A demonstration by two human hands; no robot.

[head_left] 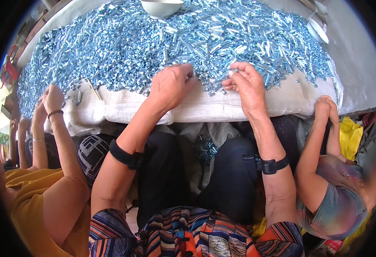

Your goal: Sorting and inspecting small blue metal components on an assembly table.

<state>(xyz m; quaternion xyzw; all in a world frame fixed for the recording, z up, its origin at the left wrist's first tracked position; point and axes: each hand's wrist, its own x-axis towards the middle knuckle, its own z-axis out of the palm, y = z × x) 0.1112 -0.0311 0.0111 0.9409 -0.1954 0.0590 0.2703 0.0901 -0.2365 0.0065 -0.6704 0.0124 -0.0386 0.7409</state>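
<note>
A wide heap of small, shiny, bluish metal tubes and sleeves (123, 47) covers the table in front of me. Over its near edge, my left hand (170, 85) is closed with its back toward me; the fingertips and whatever they hold are hidden. My right hand (246, 85) is turned palm inward a short way to the right, thumb and fingers pinched on what looks like a small metal tube (233, 71). Loose pieces (211, 88) lie between the two hands, where the heap meets a whitish cloth (213, 107).
A white bowl (162, 10) sits at the far side of the heap, and a white dish (317, 31) leans at the far right. A thin stick (93, 89) lies at the left edge. Co-workers' hands (53, 99) are at left, another person's hands (325, 107) at right.
</note>
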